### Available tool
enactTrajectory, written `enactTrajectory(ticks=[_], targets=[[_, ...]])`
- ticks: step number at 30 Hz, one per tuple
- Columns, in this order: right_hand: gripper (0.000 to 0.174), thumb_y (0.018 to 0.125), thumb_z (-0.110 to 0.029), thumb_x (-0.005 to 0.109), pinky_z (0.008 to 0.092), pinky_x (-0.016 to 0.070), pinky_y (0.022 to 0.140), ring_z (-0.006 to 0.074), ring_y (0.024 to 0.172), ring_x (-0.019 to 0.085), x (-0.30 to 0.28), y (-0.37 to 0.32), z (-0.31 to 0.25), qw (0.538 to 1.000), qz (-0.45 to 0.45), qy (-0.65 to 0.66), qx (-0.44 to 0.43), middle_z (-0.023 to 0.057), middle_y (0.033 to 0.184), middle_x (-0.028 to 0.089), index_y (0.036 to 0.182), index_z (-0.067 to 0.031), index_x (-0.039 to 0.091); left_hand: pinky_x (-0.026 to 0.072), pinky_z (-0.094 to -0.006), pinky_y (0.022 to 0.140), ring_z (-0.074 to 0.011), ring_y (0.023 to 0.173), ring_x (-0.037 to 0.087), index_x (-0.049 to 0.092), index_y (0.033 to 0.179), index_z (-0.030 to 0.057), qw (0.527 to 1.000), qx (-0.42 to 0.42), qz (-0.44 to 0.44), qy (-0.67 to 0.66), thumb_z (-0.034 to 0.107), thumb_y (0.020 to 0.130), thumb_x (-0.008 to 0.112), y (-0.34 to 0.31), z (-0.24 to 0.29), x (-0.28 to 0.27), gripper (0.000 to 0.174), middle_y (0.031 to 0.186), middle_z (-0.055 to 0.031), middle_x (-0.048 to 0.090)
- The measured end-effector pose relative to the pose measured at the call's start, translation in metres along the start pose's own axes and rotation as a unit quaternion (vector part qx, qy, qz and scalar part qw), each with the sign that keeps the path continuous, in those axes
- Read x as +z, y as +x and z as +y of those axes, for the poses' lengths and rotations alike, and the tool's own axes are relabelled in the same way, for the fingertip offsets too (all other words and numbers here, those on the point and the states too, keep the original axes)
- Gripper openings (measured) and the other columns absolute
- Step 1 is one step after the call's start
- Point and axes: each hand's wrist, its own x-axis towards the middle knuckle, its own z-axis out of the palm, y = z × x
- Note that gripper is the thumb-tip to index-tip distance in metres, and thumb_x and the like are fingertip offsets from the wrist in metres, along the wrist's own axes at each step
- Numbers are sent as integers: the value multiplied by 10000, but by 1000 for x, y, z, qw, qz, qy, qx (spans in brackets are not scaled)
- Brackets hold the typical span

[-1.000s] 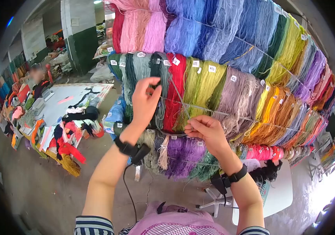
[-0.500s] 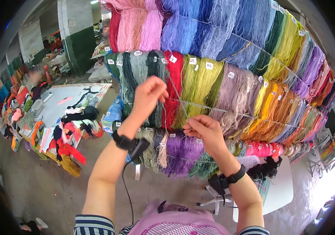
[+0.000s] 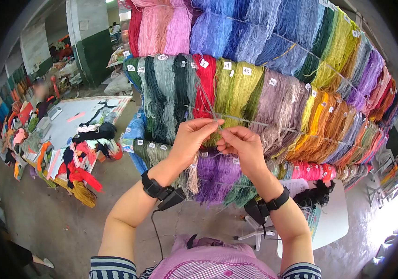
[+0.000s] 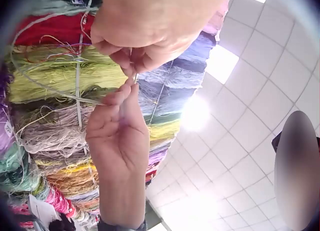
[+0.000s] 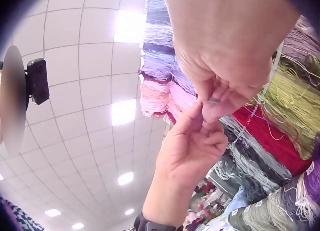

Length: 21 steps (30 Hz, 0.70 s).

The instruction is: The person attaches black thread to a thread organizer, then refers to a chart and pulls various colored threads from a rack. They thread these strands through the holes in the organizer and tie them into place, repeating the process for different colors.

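Note:
In the head view my left hand (image 3: 193, 139) and right hand (image 3: 242, 148) meet in front of the rack of yarn, fingertips close together. Each pinches a thin grey yarn strand (image 3: 209, 105) between thumb and forefinger. The strand runs up from the fingers across a red hank (image 3: 204, 86). In the left wrist view a pale loop of the yarn strand (image 4: 55, 91) trails to the right hand (image 4: 119, 141). From the right wrist, a short grey piece shows between the fingertips of the right hand (image 5: 225, 66) and left hand (image 5: 187, 151).
Several rows of labelled hanks hang close ahead, among them olive hanks (image 3: 236, 93), mauve hanks (image 3: 276, 109) and purple hanks (image 3: 217, 179). A table (image 3: 71, 107) with yarn piles stands at left, a person (image 3: 40, 100) beyond it. A white table (image 3: 334, 228) is at lower right.
My left hand has come down and to the right, from beside the dark green hanks to the right hand, and now pinches the strand. The right hand keeps its pinch, nearly in place.

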Motion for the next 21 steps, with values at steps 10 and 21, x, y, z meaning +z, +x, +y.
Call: enactTrajectory(ticks=[10,21], targets=[[206,929,-190,624,239,506,620,118,679,629,-4,2,5,1000,9,10,7,55,803,669,1021,-6,643,335,-195,590,-30,653,456,714,1058,28,1000,1,2,-2,182,900,642,-1,0,-4,232,751,34,623],[158,900,-203,667,193,427,541,64,598,577,-4,10,3,1000,3,-16,-1,3,705,643,942,-51,683,367,-196,619,-36,679,487,726,1015,25,1000,-11,21,5,175,884,645,2,-7,-6,215,781,16,641]])
